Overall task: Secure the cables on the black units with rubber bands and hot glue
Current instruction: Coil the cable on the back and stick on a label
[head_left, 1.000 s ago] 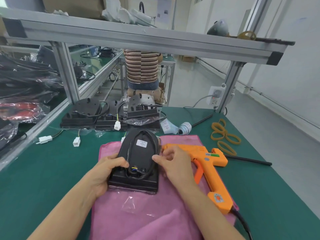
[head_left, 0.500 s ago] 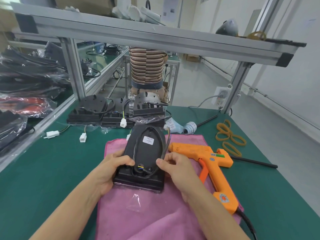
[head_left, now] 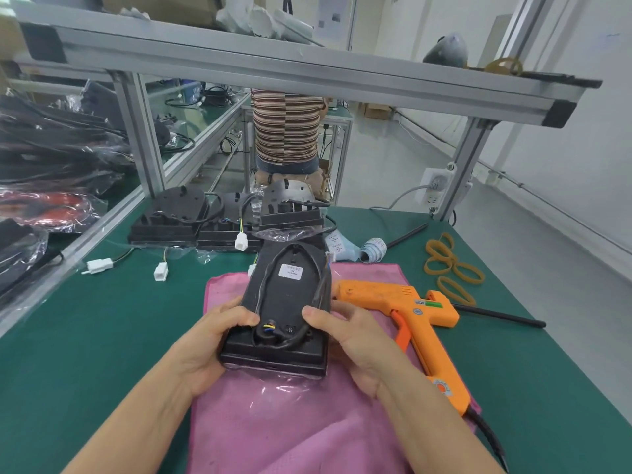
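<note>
On a pink cloth (head_left: 273,422) spread over the green bench (head_left: 85,336), a person grips a black unit (head_left: 284,313) with both hands, the left hand (head_left: 212,340) curled round its left side with the thumb on top, the right hand (head_left: 349,333) wrapped round its right side, thumb pressed near the black cable (head_left: 266,282) that loops around the unit's raised oval back. The fingers of both hands are hidden beneath and behind the housing. A white label (head_left: 291,271) sits on the oval, its print too small to read, and coloured wires show at a hole near the unit's near end. Clear plastic film lies under the near edge. Just to the right, an orange hot glue gun (head_left: 410,309) rests across the cloth's right edge, its cord cut off at the bottom of the frame. Well apart, near the bench's right edge, lie tan rubber bands (head_left: 451,268) beside a thin black rod (head_left: 496,314). More black units (head_left: 191,220) crowd the far side of the bench, their white connectors (head_left: 160,271) trailing forward; how many units stand there is hard to tell. Bare green surface lies open to the left of the cloth. Beyond the aluminium frame (head_left: 273,66), a person in a striped top (head_left: 287,128) is seen only from the torso down.
</note>
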A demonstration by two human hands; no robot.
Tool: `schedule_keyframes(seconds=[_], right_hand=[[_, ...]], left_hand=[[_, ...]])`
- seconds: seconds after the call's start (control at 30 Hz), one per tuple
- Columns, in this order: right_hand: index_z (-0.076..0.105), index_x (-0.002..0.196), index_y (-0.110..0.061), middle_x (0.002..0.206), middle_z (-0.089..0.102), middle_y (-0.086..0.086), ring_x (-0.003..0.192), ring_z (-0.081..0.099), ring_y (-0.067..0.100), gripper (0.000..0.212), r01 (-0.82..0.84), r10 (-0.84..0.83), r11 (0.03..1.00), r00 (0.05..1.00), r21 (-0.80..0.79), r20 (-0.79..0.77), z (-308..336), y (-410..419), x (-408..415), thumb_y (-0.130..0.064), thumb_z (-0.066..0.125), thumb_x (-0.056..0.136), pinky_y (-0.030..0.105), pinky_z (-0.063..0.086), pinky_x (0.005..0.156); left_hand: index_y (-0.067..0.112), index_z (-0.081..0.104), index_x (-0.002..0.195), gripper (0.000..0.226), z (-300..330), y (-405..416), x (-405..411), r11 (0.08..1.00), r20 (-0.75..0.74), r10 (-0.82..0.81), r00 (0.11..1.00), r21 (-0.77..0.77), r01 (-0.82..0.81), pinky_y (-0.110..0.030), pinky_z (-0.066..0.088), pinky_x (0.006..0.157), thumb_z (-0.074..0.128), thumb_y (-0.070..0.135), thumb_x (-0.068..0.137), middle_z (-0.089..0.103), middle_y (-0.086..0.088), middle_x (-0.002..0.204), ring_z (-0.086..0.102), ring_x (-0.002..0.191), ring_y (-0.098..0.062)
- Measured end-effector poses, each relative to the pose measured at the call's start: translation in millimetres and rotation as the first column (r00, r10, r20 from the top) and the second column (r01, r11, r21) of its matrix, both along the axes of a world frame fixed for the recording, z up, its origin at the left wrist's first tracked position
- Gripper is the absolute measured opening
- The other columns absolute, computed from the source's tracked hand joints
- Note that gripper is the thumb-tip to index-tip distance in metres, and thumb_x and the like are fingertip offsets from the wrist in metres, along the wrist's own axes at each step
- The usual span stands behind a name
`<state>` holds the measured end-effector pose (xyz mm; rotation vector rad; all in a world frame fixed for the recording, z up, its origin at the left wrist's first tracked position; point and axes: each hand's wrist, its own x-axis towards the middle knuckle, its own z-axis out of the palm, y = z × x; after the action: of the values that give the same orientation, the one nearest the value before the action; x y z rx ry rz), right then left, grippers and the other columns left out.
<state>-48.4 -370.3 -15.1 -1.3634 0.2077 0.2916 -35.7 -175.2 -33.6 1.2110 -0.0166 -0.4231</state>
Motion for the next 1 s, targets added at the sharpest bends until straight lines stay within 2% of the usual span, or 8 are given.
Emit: schedule_keyframes(seconds=[0.07,0.17,0.3,0.53,0.67,0.8,0.9,1.0], right_hand=[[0.067,0.112,-0.001,0.106,0.072,0.016,0.098,0.068,0.029,0.032,-0.020,0.019,0.999,1.000,0.045,0.020,0.4,-1.3,1.1,-0.009,0.072,0.081,0.039,0.054,0.093],[0.068,0.108,0.001,0.102,0.073,0.017,0.095,0.069,0.030,0.028,0.003,-0.006,0.999,0.999,0.046,0.051,-0.7,-2.9,2.5,-0.009,0.071,0.082,0.039,0.055,0.090],[0.067,0.111,0.001,0.103,0.072,0.018,0.098,0.068,0.034,0.030,0.025,-0.027,0.999,0.999,0.031,0.045,-4.2,-2.7,1.5,-0.011,0.070,0.083,0.043,0.054,0.092],[0.063,0.117,0.000,0.111,0.069,0.022,0.100,0.066,0.035,0.028,-0.037,0.035,0.997,0.998,0.064,0.043,-7.0,-1.6,-2.5,-0.003,0.060,0.090,0.044,0.055,0.087],[0.065,0.111,0.001,0.108,0.070,0.022,0.091,0.067,0.030,0.024,0.015,-0.016,1.000,0.999,0.024,0.046,-12.7,2.5,-4.5,0.003,0.056,0.088,0.041,0.055,0.085],[0.063,0.115,0.000,0.109,0.070,0.020,0.099,0.066,0.033,0.029,-0.018,0.014,0.998,0.996,0.052,0.092,-13.3,-3.7,-6.7,0.005,0.058,0.087,0.042,0.054,0.090],[0.061,0.120,0.000,0.114,0.068,0.020,0.107,0.064,0.036,0.034,-0.079,0.069,0.993,0.992,0.093,0.106,-10.6,-7.0,-9.7,0.005,0.058,0.086,0.045,0.052,0.095],[0.058,0.123,0.001,0.118,0.066,0.023,0.114,0.059,0.042,0.040,-0.139,0.125,0.982,0.986,0.130,0.112,-13.3,-2.8,-16.0,0.008,0.061,0.084,0.053,0.046,0.101]], left_hand=[[-0.001,0.065,0.112,0.046,0.8,-1.7,-3.6,1.000,0.014,-0.006,1.000,0.013,0.006,-0.030,0.058,0.062,0.065,0.008,0.067,0.072,-0.021,0.101,0.071,0.079,-0.027],[0.013,0.056,0.130,0.068,8.5,-4.0,-10.7,0.990,0.131,-0.108,0.986,0.106,0.095,-0.031,0.056,0.083,0.075,0.028,0.066,0.068,-0.012,0.121,0.066,0.109,-0.027],[0.035,0.050,0.129,0.082,17.6,-12.0,-19.0,0.959,0.249,-0.116,0.962,0.280,0.044,-0.017,0.054,0.073,0.084,0.011,0.058,0.072,0.003,0.113,0.069,0.100,-0.012],[0.020,0.050,0.126,0.088,17.1,-24.4,-26.7,0.964,0.334,0.019,0.942,0.243,-0.106,-0.024,0.057,0.070,0.080,-0.007,0.047,0.073,-0.008,0.103,0.071,0.092,-0.025],[0.025,0.050,0.125,0.092,9.8,-32.1,-30.3,0.961,0.375,0.050,0.926,0.233,-0.147,-0.024,0.056,0.071,0.080,-0.009,0.044,0.072,-0.005,0.106,0.070,0.094,-0.021],[0.031,0.042,0.136,0.102,3.3,-16.3,-27.0,0.981,0.319,-0.045,0.947,0.195,-0.019,-0.028,0.055,0.081,0.086,-0.002,0.050,0.068,-0.001,0.119,0.067,0.107,-0.022],[0.030,0.046,0.139,0.088,8.0,-4.0,-12.9,0.998,0.153,-0.001,0.988,0.069,-0.009,-0.045,0.047,0.099,0.085,0.031,0.061,0.064,-0.003,0.129,0.061,0.118,-0.027],[0.010,0.064,0.120,0.063,17.8,-5.7,2.4,0.996,-0.017,0.089,0.996,0.010,-0.089,-0.037,0.059,0.073,0.080,0.037,0.066,0.071,-0.019,0.110,0.071,0.093,-0.032]])
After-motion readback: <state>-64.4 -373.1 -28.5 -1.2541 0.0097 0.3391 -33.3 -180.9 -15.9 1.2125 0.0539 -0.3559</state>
